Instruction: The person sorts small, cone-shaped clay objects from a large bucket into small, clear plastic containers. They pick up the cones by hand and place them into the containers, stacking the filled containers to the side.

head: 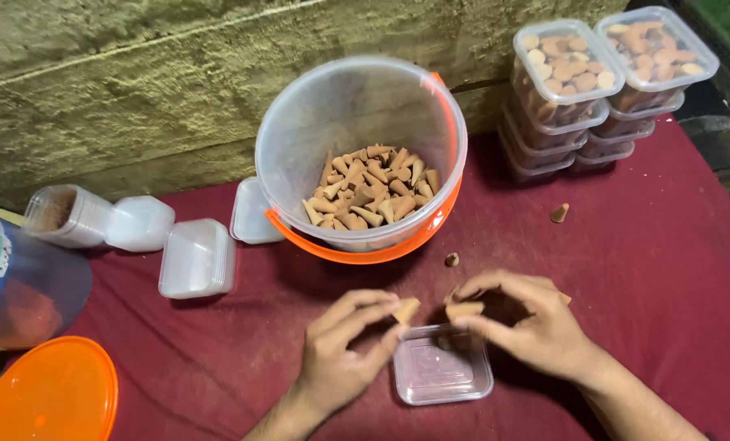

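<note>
My left hand (344, 347) pinches a small tan cone (406, 310) between thumb and fingers, just above the left rim of a small clear square tub (442, 367) on the red cloth. My right hand (524, 322) grips another tan cone (464, 310) over the tub's far edge. The two cones nearly touch tip to tip. The tub looks almost empty. Behind both hands stands a clear bucket (361, 106) with an orange rim and handle, holding several of the same cones (369, 196).
Stacked clear tubs filled with cones (610, 90) stand at the back right. Loose cones (559, 213) lie on the cloth. Empty tubs and lids (197, 257) lie at the left, beside an orange lid (46, 392) and a large plastic jar (13, 282). A rough wall runs behind.
</note>
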